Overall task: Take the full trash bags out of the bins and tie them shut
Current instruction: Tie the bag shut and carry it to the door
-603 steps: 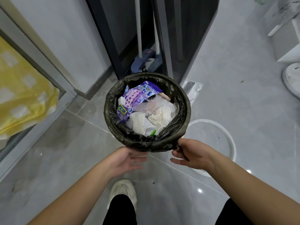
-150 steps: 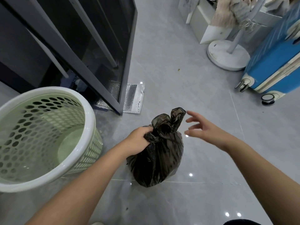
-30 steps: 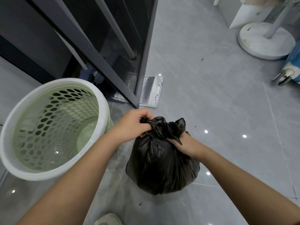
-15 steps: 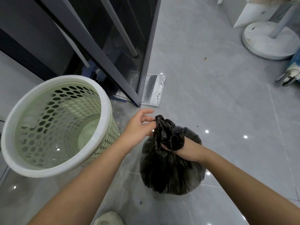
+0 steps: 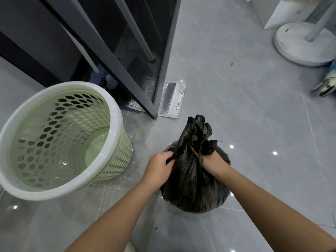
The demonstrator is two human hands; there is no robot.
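Observation:
A full black trash bag [image 5: 192, 186] sits on the grey tiled floor, its gathered top twisted into a bunch that sticks up. My left hand [image 5: 158, 167] grips the bag's neck from the left. On the right side of the neck, my right hand [image 5: 211, 160] grips the plastic just under the bunched top. The pale green perforated bin [image 5: 116, 157] with a white rim stands to the left, with no bag in it.
A dark glass door frame [image 5: 160, 88] stands behind the bin, with a silver foil pouch [image 5: 171, 99] on the floor by its corner. A white round stand base [image 5: 305, 46] and a suitcase wheel [image 5: 325, 88] are at the far right.
My left hand has dropped from the top of the bunch to the bag's neck and closed on it. The twisted top now stands up higher. My right hand stays at the neck.

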